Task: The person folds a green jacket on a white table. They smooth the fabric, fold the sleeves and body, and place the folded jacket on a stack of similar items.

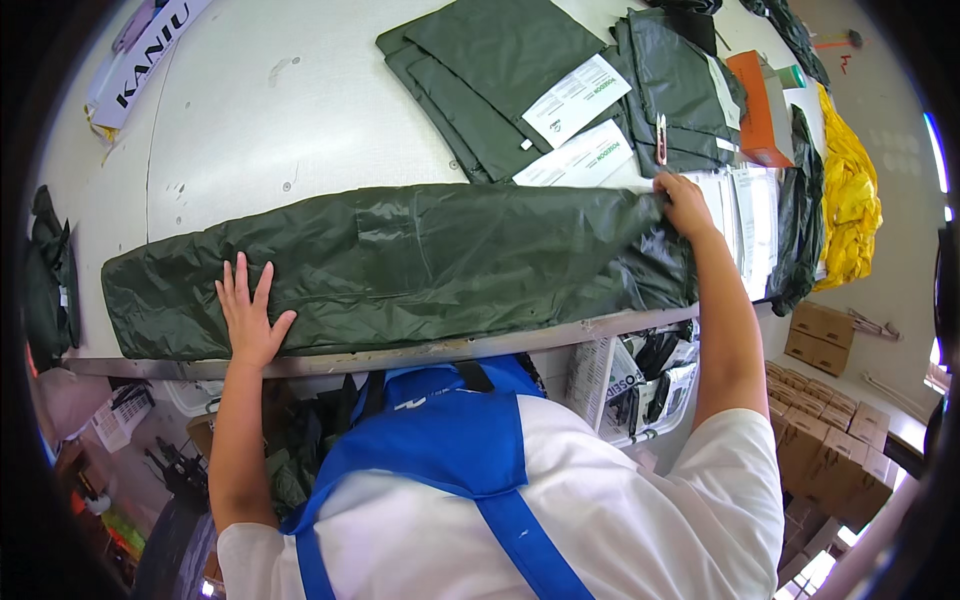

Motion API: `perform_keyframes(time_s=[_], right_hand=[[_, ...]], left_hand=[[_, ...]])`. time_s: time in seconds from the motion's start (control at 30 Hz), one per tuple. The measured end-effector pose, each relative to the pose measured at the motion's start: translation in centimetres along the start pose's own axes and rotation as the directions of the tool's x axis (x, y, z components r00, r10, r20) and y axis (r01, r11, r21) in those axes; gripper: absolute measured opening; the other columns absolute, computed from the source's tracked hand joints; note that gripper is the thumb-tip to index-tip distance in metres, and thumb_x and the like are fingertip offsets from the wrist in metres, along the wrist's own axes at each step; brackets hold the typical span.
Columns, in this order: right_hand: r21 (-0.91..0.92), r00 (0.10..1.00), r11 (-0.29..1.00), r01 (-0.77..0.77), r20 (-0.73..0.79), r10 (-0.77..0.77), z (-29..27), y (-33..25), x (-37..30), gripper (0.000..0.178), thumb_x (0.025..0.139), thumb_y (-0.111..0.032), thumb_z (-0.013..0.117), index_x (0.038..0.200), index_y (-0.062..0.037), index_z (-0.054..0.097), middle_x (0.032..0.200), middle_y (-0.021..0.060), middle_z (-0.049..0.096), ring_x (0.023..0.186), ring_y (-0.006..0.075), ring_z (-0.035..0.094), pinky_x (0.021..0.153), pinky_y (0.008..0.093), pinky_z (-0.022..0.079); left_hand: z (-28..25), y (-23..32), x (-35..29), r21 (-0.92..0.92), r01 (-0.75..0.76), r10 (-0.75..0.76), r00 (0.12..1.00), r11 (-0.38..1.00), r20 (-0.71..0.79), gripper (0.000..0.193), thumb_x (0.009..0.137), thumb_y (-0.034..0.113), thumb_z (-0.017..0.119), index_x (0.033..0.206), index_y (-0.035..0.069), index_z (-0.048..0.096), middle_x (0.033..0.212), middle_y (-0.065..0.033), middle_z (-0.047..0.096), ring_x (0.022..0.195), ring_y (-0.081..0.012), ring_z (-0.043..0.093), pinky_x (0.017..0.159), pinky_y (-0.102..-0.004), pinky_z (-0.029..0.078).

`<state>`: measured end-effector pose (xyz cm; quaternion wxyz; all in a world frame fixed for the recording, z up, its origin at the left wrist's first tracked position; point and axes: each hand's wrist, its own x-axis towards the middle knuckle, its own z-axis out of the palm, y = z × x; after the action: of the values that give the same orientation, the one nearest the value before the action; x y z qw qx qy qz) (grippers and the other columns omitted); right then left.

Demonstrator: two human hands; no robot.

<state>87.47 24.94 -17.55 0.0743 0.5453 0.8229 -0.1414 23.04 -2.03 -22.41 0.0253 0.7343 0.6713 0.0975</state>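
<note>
A long, shiny dark green waterproof garment (480, 245) lies folded lengthwise along the near edge of the table. My left hand (250, 315) rests flat on its left part, fingers spread and pointing away from me. At the far right corner of the garment, my right hand (687, 207) has its fingers closed on the cloth, with the fingertips partly hidden. Small thread snips (661, 140) lie just beyond that hand, on another folded dark green piece (680, 95).
Folded green garments (500, 75) with white printed sheets (577, 100) lie at the back. To the right are an orange box (760, 110), yellow cloth (850, 190) and stacked papers (755, 220). A white basket (595, 385) of packets stands below the table edge (450, 357).
</note>
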Motion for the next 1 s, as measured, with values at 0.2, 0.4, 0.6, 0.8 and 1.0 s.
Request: perform_keyframes(time_s=[0.2,0.4,0.6,0.8,1.0], right_hand=[[-0.201,0.962,0.976,-0.079,-0.272,0.022,2.1,2.7,1.5,0.026,0.075,0.005,0.048,0.095,-0.0095,0.058,0.083,0.0145,0.055,0.086,0.0364,0.052,0.074,0.0442,0.040],[0.089,0.926,0.947,0.310,-0.254,-0.279,-4.9,-19.7,-0.4,0.083,0.064,-0.009,0.069,0.141,-0.0164,0.038,0.151,0.0159,0.026,0.141,0.0371,0.018,0.112,0.0585,0.006],[-0.024,0.900,0.900,0.435,-0.023,-0.436,10.9,-35.8,-2.2,0.064,0.081,-0.041,0.063,0.138,-0.0167,0.046,0.151,0.0121,0.026,0.140,0.0424,0.012,0.111,0.0610,0.004],[-0.115,0.890,0.888,0.445,-0.054,-0.453,12.1,-35.8,-1.8,0.062,0.081,-0.042,0.061,0.135,-0.0151,0.048,0.149,0.0120,0.030,0.139,0.0445,0.017,0.110,0.0626,0.005],[-0.206,0.887,0.870,0.449,-0.012,-0.461,12.5,-35.6,-1.8,0.061,0.088,-0.045,0.047,0.136,-0.0081,0.044,0.150,0.0160,0.027,0.140,0.0444,0.013,0.111,0.0599,0.002]], left_hand=[[0.6,1.0,1.0,0.054,0.048,-0.048,0.999,0.997,-0.006,0.077,0.067,0.040,0.074,0.136,0.023,0.045,0.151,-0.0149,0.024,0.136,-0.0413,0.024,0.106,-0.0608,0.020],[-0.4,1.2,-0.2,0.077,0.142,-0.148,0.986,0.987,0.075,0.072,0.071,0.054,0.068,0.136,0.029,0.047,0.150,-0.0138,0.025,0.137,-0.0412,0.020,0.108,-0.0625,0.016],[0.2,-3.6,-2.4,-0.030,0.121,-0.116,0.986,0.992,0.121,0.066,0.083,0.052,0.057,0.142,0.030,0.037,0.152,-0.0100,0.025,0.139,-0.0348,0.020,0.112,-0.0565,0.011],[-4.0,-20.9,-14.3,0.490,0.783,-0.894,0.448,0.385,-0.015,0.062,0.093,0.046,0.043,0.148,0.026,0.021,0.154,-0.0130,0.016,0.139,-0.0417,0.015,0.110,-0.0589,0.012],[-0.8,-17.3,-3.8,0.117,0.179,-0.198,0.963,0.977,0.181,0.058,0.090,0.049,0.047,0.144,0.032,0.032,0.155,-0.0026,0.020,0.142,-0.0304,0.017,0.112,-0.0563,0.012]])
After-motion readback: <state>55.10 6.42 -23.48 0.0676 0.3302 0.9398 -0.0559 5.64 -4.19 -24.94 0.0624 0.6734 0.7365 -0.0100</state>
